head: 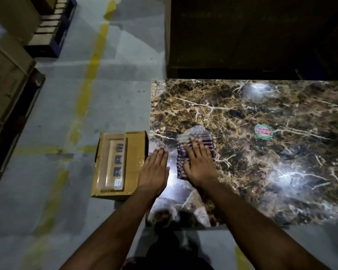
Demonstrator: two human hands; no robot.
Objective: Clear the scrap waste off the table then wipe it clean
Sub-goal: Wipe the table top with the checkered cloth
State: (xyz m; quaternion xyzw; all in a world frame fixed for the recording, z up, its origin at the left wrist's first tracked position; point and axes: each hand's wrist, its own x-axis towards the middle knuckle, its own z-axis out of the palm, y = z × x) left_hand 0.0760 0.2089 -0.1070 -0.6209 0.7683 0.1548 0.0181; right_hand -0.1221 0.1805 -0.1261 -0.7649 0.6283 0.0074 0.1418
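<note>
Dim, grainy scene; white glare patches on the glossy table (261, 114); cloth (193, 137) motion-blurred; dark top right.

One table (261, 162); one cloth (195, 141); one cardboard box (137, 145); one sticker (264, 131); two hands.

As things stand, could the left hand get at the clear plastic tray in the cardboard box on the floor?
Probably yes. The left hand lies flat at the table's left edge, right beside the open cardboard box. Nothing covers the clear plastic tray, though it sits lower, so the person would likely have to bend.
</note>
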